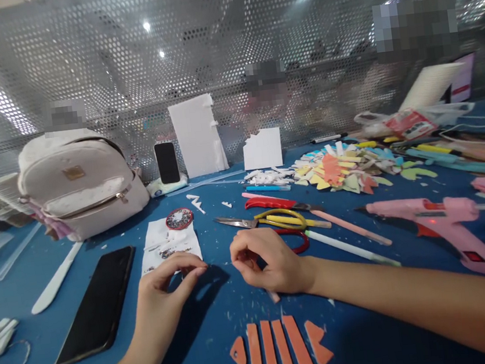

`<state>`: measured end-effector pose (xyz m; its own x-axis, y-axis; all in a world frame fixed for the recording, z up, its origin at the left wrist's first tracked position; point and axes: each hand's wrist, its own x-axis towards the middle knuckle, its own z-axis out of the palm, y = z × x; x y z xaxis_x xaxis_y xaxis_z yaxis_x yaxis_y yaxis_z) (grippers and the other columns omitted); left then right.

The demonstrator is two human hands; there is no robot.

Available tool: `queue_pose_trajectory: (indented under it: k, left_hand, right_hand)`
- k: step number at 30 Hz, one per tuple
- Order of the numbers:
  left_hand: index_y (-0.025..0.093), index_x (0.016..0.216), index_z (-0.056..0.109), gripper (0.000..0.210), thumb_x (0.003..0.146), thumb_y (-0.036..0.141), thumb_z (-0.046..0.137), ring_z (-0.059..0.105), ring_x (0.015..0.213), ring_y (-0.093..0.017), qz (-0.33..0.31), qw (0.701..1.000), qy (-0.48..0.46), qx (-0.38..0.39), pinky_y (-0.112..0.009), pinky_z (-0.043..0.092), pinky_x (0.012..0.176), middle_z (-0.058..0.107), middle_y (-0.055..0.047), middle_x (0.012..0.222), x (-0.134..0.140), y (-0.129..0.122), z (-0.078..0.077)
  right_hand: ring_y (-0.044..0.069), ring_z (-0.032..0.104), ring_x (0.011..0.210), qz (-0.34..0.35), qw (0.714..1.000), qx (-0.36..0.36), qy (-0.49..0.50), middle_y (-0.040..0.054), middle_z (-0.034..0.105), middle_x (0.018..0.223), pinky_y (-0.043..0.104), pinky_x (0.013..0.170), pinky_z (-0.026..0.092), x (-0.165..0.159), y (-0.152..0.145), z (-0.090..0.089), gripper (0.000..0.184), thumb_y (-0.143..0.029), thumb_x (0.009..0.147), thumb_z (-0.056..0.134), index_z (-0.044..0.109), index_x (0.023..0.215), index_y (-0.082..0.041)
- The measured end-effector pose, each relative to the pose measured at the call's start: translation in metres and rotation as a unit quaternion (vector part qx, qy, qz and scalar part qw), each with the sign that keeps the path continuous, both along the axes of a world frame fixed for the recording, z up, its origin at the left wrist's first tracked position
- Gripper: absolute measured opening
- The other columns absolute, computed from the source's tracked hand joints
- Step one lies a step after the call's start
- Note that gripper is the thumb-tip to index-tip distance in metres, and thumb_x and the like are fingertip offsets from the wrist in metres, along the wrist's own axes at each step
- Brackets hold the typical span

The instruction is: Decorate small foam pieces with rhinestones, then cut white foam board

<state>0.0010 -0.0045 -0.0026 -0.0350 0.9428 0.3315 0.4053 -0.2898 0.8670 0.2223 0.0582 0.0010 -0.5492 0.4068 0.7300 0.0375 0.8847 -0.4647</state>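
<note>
My left hand (pixel 165 293) hovers by a white paper sheet (pixel 149 252), thumb and forefinger pinched together. Anything between those fingertips is too small to make out. To its right, my right hand (pixel 273 260) has its fingers curled closed, and their inside is hidden. A pale pink stick end (pixel 274 297) shows beneath it; I cannot tell whether it is held. Below both hands lie orange strips (pixel 269 351) in a row, between an orange fish-head piece (pixel 239 353) with a small hole and an orange tail piece (pixel 318 343). Scissors (pixel 235 222) lie just behind my right hand.
A pink glue gun (pixel 430 213) lies at right. Behind are a heap of foam scraps (pixel 337 168), red-handled cutter (pixel 269 202) and white boards (pixel 198 137). At left are a black phone (pixel 97 306), white plastic knife (pixel 56 279) and white backpack (pixel 80 183).
</note>
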Motion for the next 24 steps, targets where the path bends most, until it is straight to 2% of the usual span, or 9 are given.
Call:
queue_pose_trajectory:
  k: [5, 9, 14, 18, 24]
  left_hand:
    - [0.023, 0.086, 0.074, 0.006, 0.083, 0.027, 0.072, 0.068, 0.080, -0.019, 0.016, 1.000, -0.007, -0.013, -0.027, 0.054, 0.072, 0.076, -0.002, 0.083, 0.001, -0.001, -0.002]
    - [0.022, 0.093, 0.071, 0.012, 0.082, 0.025, 0.073, 0.068, 0.078, -0.017, 0.004, 0.999, -0.033, -0.001, -0.027, 0.055, 0.073, 0.075, -0.002, 0.084, 0.005, -0.003, 0.000]
    - [0.022, 0.087, 0.074, 0.007, 0.080, 0.022, 0.074, 0.068, 0.077, -0.018, 0.004, 1.000, -0.022, 0.009, -0.028, 0.054, 0.077, 0.076, -0.001, 0.081, 0.011, -0.009, 0.004]
    - [0.022, 0.077, 0.075, 0.001, 0.078, 0.022, 0.075, 0.070, 0.073, -0.019, -0.024, 1.000, 0.007, -0.006, -0.028, 0.055, 0.073, 0.077, -0.002, 0.076, 0.013, -0.011, 0.006]
    - [0.022, 0.082, 0.071, 0.006, 0.077, 0.020, 0.076, 0.068, 0.070, -0.016, -0.049, 0.998, -0.025, -0.014, -0.025, 0.053, 0.070, 0.074, 0.001, 0.072, 0.016, -0.009, 0.004]
  right_hand:
    - [0.009, 0.050, 0.054, -0.001, 1.000, 0.003, -0.001, -0.0048, 0.054, 0.066, 0.019, 0.054, 0.041, 0.001, 0.000, -0.001, 0.006, -0.014, 0.088, 0.053, 0.054, 0.087, -0.020]
    - [0.009, 0.051, 0.055, -0.001, 1.000, -0.003, -0.009, -0.0045, 0.054, 0.067, 0.020, 0.055, 0.042, 0.001, 0.000, -0.001, 0.005, -0.016, 0.089, 0.053, 0.054, 0.087, -0.020]
    - [0.009, 0.049, 0.056, 0.006, 0.999, 0.001, -0.040, -0.0037, 0.055, 0.069, 0.020, 0.055, 0.039, 0.000, -0.001, 0.000, 0.004, -0.016, 0.089, 0.054, 0.054, 0.088, -0.020]
    - [0.011, 0.051, 0.060, 0.020, 0.996, 0.015, -0.084, -0.0031, 0.057, 0.069, 0.022, 0.058, 0.038, -0.001, -0.001, -0.002, 0.001, -0.020, 0.091, 0.055, 0.055, 0.090, -0.019]
    - [0.012, 0.055, 0.064, 0.046, 0.991, 0.052, -0.115, -0.0030, 0.059, 0.070, 0.023, 0.063, 0.039, -0.002, -0.001, -0.006, 0.010, -0.027, 0.095, 0.057, 0.058, 0.100, -0.019]
